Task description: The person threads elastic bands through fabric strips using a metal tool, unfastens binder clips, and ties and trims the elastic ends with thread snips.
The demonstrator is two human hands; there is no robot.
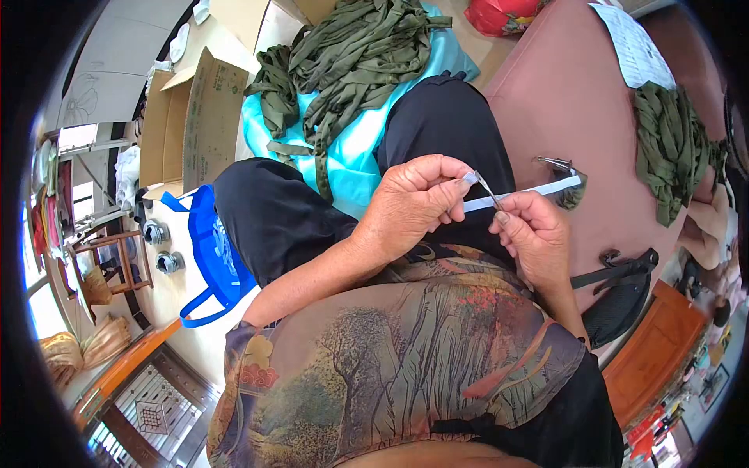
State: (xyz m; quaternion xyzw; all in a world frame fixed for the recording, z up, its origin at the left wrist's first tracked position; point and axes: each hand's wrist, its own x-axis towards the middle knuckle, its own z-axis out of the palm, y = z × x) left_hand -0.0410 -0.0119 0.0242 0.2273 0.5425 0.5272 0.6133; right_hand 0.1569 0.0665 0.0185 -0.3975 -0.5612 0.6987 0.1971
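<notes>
Left hand (421, 195): thumb and index pinching the white strip (546, 190) near its end, other fingers curled under. Right hand (538, 234): thumb and index pinching a slim metal tool (487, 187), tip aimed at the left fingertips; exact type too small to call. Strip sits between the hands, runs behind the right fingertips, far end by a dark olive piece (573, 196) on the seat (562, 101). My read: left grip fixes the strip so the tool has a steady spot to meet; both hands over the lap for support. Just beyond the right fingers, a second metal tool (555, 162) lies on the seat, probably parked for easy reach. Past the left fingers, olive straps (359, 54) heap on a turquoise cloth (355, 181), likely spread to keep them together and clean. Containers: left of the fingers, a carton (214, 117) with flaps up, contents can't tell; nearer, a blue tote (204, 226), something pale blue inside or printed, can't tell. Far beyond the fingers, a red bag (503, 17), contents hidden.
</notes>
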